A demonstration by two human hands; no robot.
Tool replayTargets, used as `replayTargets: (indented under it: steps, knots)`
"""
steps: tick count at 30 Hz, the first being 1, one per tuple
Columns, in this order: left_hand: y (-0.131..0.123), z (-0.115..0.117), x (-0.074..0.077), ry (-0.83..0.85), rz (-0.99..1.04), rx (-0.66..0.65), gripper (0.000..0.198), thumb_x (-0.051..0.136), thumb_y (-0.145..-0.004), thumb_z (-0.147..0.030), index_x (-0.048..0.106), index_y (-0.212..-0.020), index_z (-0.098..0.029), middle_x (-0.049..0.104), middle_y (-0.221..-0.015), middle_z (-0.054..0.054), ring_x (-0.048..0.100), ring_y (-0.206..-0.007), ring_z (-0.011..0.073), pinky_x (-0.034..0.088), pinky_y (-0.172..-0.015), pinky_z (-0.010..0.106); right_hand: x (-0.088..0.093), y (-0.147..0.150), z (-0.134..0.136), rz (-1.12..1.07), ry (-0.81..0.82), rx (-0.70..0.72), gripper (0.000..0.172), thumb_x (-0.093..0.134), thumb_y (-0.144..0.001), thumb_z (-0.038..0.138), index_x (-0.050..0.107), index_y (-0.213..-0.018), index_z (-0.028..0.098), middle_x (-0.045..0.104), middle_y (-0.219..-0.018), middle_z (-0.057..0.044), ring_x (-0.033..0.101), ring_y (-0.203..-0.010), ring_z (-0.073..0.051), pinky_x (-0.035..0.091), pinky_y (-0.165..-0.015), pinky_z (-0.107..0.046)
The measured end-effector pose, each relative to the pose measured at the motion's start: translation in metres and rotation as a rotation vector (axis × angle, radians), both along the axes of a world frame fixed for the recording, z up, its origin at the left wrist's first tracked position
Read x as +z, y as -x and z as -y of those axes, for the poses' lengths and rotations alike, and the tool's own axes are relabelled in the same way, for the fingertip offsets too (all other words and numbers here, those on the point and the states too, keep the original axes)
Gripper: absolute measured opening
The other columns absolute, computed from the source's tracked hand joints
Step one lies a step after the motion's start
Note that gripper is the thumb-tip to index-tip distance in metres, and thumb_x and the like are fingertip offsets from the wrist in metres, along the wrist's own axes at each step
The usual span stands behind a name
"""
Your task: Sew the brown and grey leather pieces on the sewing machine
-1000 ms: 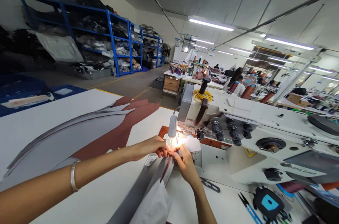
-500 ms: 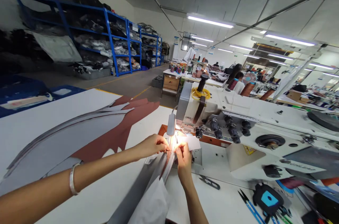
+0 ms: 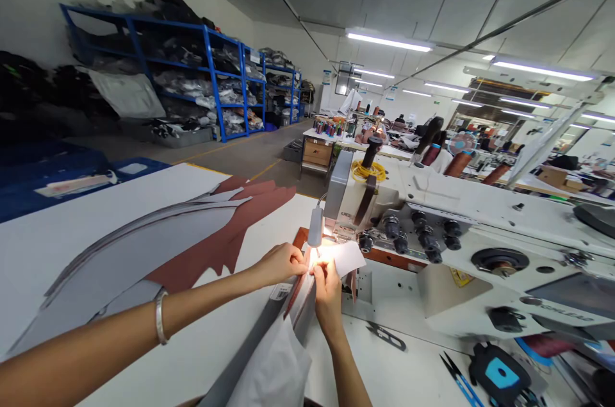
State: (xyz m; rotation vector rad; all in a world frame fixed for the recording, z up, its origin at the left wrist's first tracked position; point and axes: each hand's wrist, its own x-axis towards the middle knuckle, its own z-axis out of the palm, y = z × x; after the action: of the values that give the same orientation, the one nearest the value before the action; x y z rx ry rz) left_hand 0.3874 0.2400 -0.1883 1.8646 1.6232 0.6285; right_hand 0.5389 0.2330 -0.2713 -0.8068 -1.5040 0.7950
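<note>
Under the lit lamp of a white sewing machine, both hands pinch a length of grey and reddish-brown fabric. My left hand grips the fabric's left edge with thumb and fingertips. Close beside it, my right hand pinches the right edge, fingers closed. A pale flap of the material sticks out to the right past the right fingertips. Towards me the fabric hangs down over the table's front. Glare hides the needle and the exact stitching spot.
Grey and brown cut panels lie spread on the white table at left. Thread snips, blue-handled tweezers and a black-and-blue gadget lie at right. Blue shelves stand behind; a person sits beyond the machine.
The pale flap has swung up and shows larger beside my right hand, and a brown edge now hangs below it. Both hands remain pinched near the lamp. The view has shifted slightly left.
</note>
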Motion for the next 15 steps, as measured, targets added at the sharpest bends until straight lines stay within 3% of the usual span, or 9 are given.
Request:
replayTargets:
  steps: [2,4,7,11,15]
  knots:
    - [0.0,0.0,-0.005,-0.036,0.01,0.003,0.023,0.059,-0.063,-0.031,0.045,-0.049,-0.02,0.041,-0.057,-0.004,0.04,-0.061,0.0136,0.03,-0.059,0.026,0.0,0.001,0.0,0.008,0.004,0.004,0.022,0.039,-0.099,0.032,0.048,-0.084,0.018,0.053,-0.078,0.0,0.051,-0.072,-0.016,0.038,-0.071,-0.025]
    - [-0.001,0.001,-0.011,-0.092,0.038,0.014,0.019,0.061,-0.063,-0.034,0.051,-0.054,-0.02,0.056,-0.078,0.002,0.052,-0.08,0.0192,0.039,-0.075,0.028,-0.002,-0.002,0.0,0.011,0.026,-0.001,0.022,0.039,-0.1,0.032,0.047,-0.085,0.019,0.053,-0.078,-0.001,0.051,-0.072,-0.016,0.038,-0.072,-0.025]
    - [0.0,0.004,-0.018,-0.146,0.111,0.0,0.021,0.06,-0.065,-0.038,0.052,-0.057,-0.021,0.059,-0.101,0.007,0.055,-0.099,0.0249,0.04,-0.093,0.035,-0.007,-0.016,-0.001,-0.008,0.046,-0.06,0.023,0.04,-0.1,0.035,0.048,-0.085,0.019,0.054,-0.079,-0.001,0.051,-0.075,-0.017,0.037,-0.073,-0.026]
    - [0.001,0.006,-0.022,-0.147,0.14,-0.041,0.021,0.057,-0.068,-0.038,0.048,-0.058,-0.021,0.058,-0.1,0.006,0.056,-0.101,0.0255,0.04,-0.096,0.038,-0.01,-0.043,0.001,-0.124,0.065,-0.212,0.024,0.047,-0.098,0.039,0.049,-0.086,0.019,0.052,-0.08,-0.002,0.05,-0.077,-0.017,0.037,-0.074,-0.026]
    - [-0.001,0.009,-0.021,-0.159,0.135,-0.054,0.022,0.057,-0.071,-0.037,0.049,-0.059,-0.022,0.059,-0.094,0.004,0.056,-0.098,0.0241,0.042,-0.093,0.036,-0.004,-0.058,0.008,-0.186,0.095,-0.225,0.025,0.049,-0.099,0.04,0.048,-0.085,0.019,0.049,-0.08,0.0,0.048,-0.076,-0.016,0.037,-0.075,-0.025]
